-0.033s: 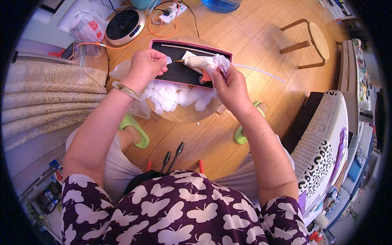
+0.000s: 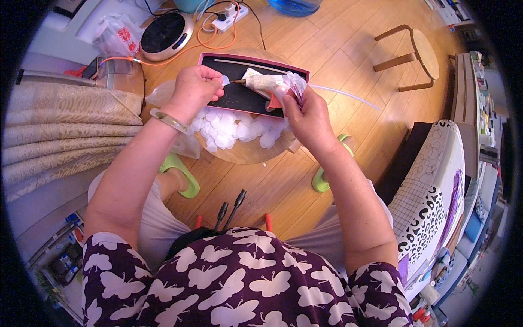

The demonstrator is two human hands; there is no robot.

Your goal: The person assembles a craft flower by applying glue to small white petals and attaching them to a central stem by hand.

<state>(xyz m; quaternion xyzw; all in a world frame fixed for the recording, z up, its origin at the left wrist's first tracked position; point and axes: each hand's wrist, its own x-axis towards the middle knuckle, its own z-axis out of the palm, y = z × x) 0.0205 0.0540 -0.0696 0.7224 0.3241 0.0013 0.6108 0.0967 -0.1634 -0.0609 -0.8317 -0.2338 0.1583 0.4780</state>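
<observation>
Between the thumb and fingers of my left hand (image 2: 196, 90) is a small white petal-like piece (image 2: 225, 80). My right hand (image 2: 310, 117) is closed round the handle of a white hot glue gun (image 2: 264, 82), its handle wrapped in clear plastic. The gun's brass-coloured nozzle points left, a short gap from the petal-like piece. Its orange-red trigger shows beneath the body. A long translucent glue stick (image 2: 348, 97) sticks out behind the gun to the right. Both hands are over a shallow black box (image 2: 231, 98) with a pink rim. Nearer to me lies a heap of white petal-like pieces (image 2: 223, 129).
Box and heap rest on a small round wooden table (image 2: 239, 156). Left of it, a clear plastic bag (image 2: 186, 146) hangs by the edge. Farther off are a round black-topped appliance (image 2: 166, 35), an orange cable (image 2: 207, 44), a power strip (image 2: 231, 19) and a wooden stool (image 2: 425, 54).
</observation>
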